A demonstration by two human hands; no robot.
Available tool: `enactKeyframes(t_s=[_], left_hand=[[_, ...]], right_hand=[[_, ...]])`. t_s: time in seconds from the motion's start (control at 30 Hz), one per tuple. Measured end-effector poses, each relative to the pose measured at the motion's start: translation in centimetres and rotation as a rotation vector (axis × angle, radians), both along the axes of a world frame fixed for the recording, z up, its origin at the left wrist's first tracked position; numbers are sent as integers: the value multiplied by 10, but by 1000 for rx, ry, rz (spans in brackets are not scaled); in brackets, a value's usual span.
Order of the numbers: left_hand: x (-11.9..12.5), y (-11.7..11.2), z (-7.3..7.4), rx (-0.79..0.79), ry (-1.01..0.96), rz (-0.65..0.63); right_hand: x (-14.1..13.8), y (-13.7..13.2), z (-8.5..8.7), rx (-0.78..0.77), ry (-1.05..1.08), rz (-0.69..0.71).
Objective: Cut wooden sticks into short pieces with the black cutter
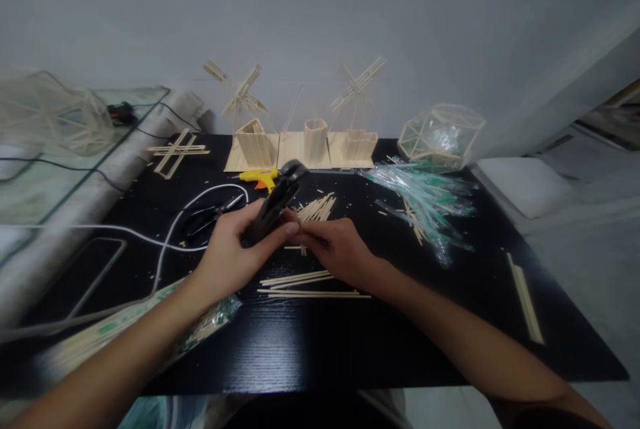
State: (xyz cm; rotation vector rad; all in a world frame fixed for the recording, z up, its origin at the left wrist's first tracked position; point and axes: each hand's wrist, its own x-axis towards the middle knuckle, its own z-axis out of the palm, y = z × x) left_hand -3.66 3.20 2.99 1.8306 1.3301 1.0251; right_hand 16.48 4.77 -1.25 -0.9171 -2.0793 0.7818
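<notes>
My left hand (231, 252) is closed round a black hand-held tool (276, 206), its rounded head pointing up and away; its exact kind is hard to make out. Close beside it, my right hand (347, 252) is pinched, its fingertips meeting the left thumb. Whatever lies between the right fingers is hidden or too small to name. Behind the hands is a pile of short wooden sticks (320, 206). Several longer wooden sticks (315, 294) lie on the black table (320, 342) just in front of the hands.
A yellow glue gun (265, 178) lies behind my left hand. Stick-built models (315, 142) line the back edge. Plastic wrappers (425, 196) spread at right, below a geometric stick frame (443, 132). A white cable (165, 242) loops at left, near a bag of sticks (100, 336).
</notes>
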Motion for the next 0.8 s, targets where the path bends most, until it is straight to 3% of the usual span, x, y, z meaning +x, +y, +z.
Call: enactKeyframes(t_s=[0.2, 0.4, 0.6, 0.8], left_hand=[[-32, -9, 22, 238, 557, 27], [-40, -15, 34, 228, 1069, 24], [-29, -17, 36, 265, 1217, -11], [-24, -17, 40, 241, 1245, -8]], right_hand=[[-2, 0, 0, -55, -28, -30], [-4, 0, -2, -13, -7, -31], [-4, 0, -4, 91, -79, -95], [-5, 1, -7, 92, -102, -103]])
